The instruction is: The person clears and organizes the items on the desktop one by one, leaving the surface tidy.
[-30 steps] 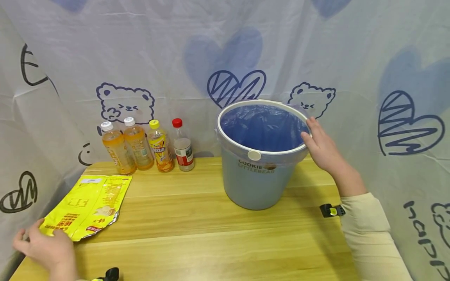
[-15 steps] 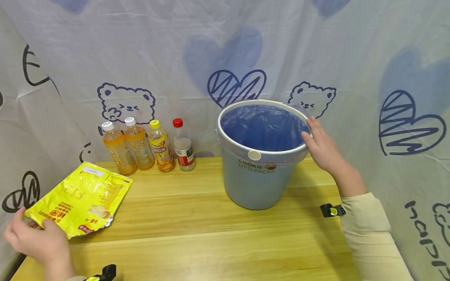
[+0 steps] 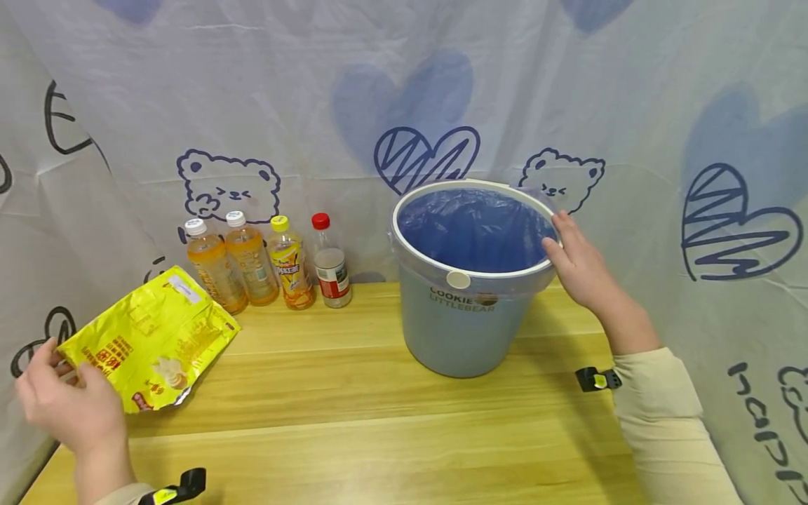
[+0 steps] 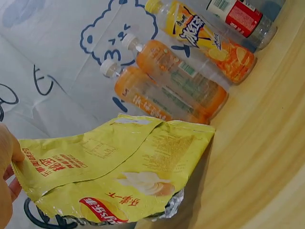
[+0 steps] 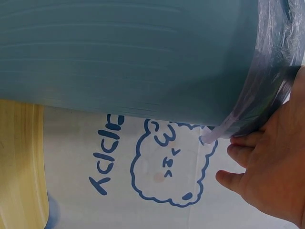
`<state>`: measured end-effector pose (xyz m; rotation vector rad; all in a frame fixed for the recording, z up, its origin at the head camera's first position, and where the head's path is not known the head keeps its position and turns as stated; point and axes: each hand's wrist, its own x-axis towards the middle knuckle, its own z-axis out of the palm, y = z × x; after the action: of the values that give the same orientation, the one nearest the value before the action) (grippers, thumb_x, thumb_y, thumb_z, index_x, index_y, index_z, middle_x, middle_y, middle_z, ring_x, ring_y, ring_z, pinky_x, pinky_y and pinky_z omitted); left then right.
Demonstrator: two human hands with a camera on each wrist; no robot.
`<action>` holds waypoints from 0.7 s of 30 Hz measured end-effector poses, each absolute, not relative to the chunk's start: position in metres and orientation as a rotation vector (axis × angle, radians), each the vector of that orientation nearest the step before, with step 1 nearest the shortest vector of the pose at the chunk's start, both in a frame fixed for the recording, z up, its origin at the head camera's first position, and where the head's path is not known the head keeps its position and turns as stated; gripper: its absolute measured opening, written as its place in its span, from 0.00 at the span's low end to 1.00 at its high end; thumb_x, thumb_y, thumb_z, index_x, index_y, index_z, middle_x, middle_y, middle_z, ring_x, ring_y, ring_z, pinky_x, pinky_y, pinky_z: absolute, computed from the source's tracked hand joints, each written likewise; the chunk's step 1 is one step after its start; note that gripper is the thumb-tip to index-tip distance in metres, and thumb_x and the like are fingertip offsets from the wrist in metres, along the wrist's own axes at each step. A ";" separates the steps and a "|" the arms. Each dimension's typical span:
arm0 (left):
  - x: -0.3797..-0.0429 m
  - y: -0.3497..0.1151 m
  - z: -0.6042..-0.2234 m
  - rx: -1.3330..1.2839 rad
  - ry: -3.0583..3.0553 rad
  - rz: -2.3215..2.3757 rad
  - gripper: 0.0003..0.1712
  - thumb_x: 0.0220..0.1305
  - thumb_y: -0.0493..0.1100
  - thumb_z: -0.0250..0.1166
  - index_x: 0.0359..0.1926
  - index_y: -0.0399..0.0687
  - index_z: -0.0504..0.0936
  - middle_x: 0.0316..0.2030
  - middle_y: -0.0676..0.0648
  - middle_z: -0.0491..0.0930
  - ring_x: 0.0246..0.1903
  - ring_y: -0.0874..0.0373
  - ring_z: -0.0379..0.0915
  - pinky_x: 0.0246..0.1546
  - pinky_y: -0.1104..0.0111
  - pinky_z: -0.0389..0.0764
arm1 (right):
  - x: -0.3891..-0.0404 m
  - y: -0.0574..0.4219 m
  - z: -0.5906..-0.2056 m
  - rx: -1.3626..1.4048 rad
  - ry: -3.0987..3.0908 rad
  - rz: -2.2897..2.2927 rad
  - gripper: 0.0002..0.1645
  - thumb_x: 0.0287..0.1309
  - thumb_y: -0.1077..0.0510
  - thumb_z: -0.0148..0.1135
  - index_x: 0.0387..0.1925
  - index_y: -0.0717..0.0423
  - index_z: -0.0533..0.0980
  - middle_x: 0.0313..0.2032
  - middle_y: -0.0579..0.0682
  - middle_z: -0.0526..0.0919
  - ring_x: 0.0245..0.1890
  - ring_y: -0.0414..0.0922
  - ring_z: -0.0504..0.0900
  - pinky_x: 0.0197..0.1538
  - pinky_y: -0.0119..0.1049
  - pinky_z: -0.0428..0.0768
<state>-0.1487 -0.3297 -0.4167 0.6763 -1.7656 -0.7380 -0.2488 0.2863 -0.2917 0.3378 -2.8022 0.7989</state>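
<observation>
"Looking for room, I see wooden tabletop [image 3: 315,393] between the yellow bag [image 3: 151,337] and the blue bin [image 3: 463,340]. Where's the left edge?"

"Near the left hand [image 3: 74,407]. Its fingers pinch the bag's corner. The right hand [image 3: 583,270] rests on the bin's rim, fingers loose."

"What changed?"

"A second ago the bag lay lower. Now it tips up near the bottles [image 3: 292,277]."

"Anything one camera adds?"

"The right wrist shows thin lines on the bin's side."
</observation>
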 end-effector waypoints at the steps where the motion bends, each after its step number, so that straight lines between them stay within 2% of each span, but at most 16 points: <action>1: -0.149 -0.329 -0.415 0.645 -1.762 -0.725 0.25 0.71 0.36 0.46 0.64 0.61 0.73 0.50 0.77 0.60 0.47 0.78 0.64 0.47 0.87 0.64 | -0.249 0.286 -0.292 0.335 -2.805 0.797 0.42 0.74 0.40 0.27 0.76 0.63 0.40 0.77 0.63 0.36 0.76 0.65 0.38 0.71 0.67 0.43; 3: -0.150 -0.328 -0.413 0.598 -1.762 -0.702 0.24 0.71 0.36 0.47 0.63 0.57 0.75 0.46 0.81 0.55 0.49 0.69 0.69 0.46 0.87 0.64 | -0.248 0.286 -0.291 0.329 -2.811 0.796 0.41 0.74 0.40 0.28 0.76 0.63 0.40 0.77 0.63 0.36 0.76 0.65 0.38 0.71 0.67 0.43; 4: -0.151 -0.327 -0.412 0.587 -1.762 -0.698 0.23 0.71 0.36 0.48 0.62 0.56 0.76 0.46 0.81 0.56 0.49 0.68 0.69 0.46 0.87 0.64 | -0.248 0.286 -0.291 0.329 -2.812 0.796 0.41 0.74 0.40 0.28 0.76 0.63 0.40 0.77 0.63 0.36 0.76 0.65 0.38 0.71 0.67 0.43; 8: -0.153 -0.325 -0.406 0.598 -1.784 -0.689 0.21 0.72 0.37 0.49 0.61 0.52 0.76 0.47 0.76 0.62 0.47 0.77 0.63 0.48 0.86 0.64 | -0.248 0.286 -0.292 0.331 -2.809 0.791 0.41 0.74 0.40 0.27 0.76 0.63 0.40 0.77 0.63 0.37 0.76 0.65 0.39 0.71 0.67 0.43; 9: -0.153 -0.325 -0.405 0.595 -1.786 -0.687 0.20 0.72 0.38 0.50 0.61 0.52 0.76 0.48 0.74 0.64 0.48 0.76 0.64 0.48 0.86 0.64 | -0.248 0.286 -0.292 0.332 -2.808 0.790 0.41 0.74 0.40 0.27 0.76 0.63 0.40 0.77 0.63 0.37 0.76 0.65 0.39 0.71 0.67 0.43; 10: -0.154 -0.324 -0.404 0.596 -1.785 -0.688 0.20 0.72 0.38 0.50 0.61 0.51 0.76 0.49 0.68 0.70 0.48 0.75 0.66 0.49 0.86 0.65 | -0.248 0.286 -0.292 0.332 -2.807 0.789 0.41 0.74 0.40 0.27 0.76 0.63 0.40 0.77 0.63 0.37 0.76 0.65 0.39 0.71 0.67 0.43; 12: -0.154 -0.322 -0.401 0.579 -1.784 -0.675 0.20 0.72 0.39 0.50 0.61 0.49 0.76 0.49 0.57 0.76 0.49 0.64 0.73 0.50 0.87 0.64 | -0.248 0.286 -0.292 0.331 -2.805 0.791 0.41 0.74 0.40 0.27 0.76 0.63 0.40 0.77 0.63 0.37 0.76 0.65 0.39 0.71 0.67 0.43; 15: -0.152 -0.320 -0.395 0.533 -1.779 -0.652 0.19 0.73 0.40 0.51 0.61 0.47 0.76 0.51 0.40 0.79 0.52 0.43 0.75 0.51 0.87 0.63 | -0.248 0.286 -0.292 0.331 -2.807 0.792 0.41 0.74 0.40 0.27 0.76 0.63 0.40 0.77 0.63 0.36 0.76 0.65 0.39 0.71 0.67 0.43; 16: -0.152 -0.319 -0.394 0.527 -1.777 -0.649 0.19 0.73 0.40 0.51 0.60 0.47 0.77 0.51 0.35 0.78 0.52 0.42 0.76 0.51 0.88 0.63 | -0.248 0.286 -0.292 0.330 -2.809 0.792 0.41 0.74 0.40 0.27 0.76 0.63 0.40 0.77 0.62 0.36 0.76 0.64 0.39 0.71 0.67 0.43; 19: -0.151 -0.317 -0.389 0.499 -1.775 -0.633 0.19 0.73 0.41 0.50 0.60 0.46 0.77 0.51 0.35 0.78 0.50 0.41 0.76 0.51 0.88 0.62 | -0.248 0.286 -0.292 0.330 -2.810 0.788 0.42 0.74 0.40 0.27 0.76 0.63 0.40 0.77 0.62 0.36 0.76 0.64 0.39 0.71 0.67 0.43; 21: -0.150 -0.315 -0.385 0.486 -1.767 -0.624 0.18 0.73 0.41 0.51 0.59 0.46 0.78 0.50 0.38 0.79 0.49 0.45 0.76 0.51 0.88 0.62 | -0.248 0.286 -0.292 0.329 -2.811 0.788 0.42 0.74 0.39 0.27 0.76 0.63 0.40 0.77 0.62 0.36 0.76 0.64 0.38 0.71 0.67 0.43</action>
<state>-0.1503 -0.3152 -0.3852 0.4861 -1.7668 -0.6242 -0.2483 0.2860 -0.2922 0.3289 -2.8106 0.7882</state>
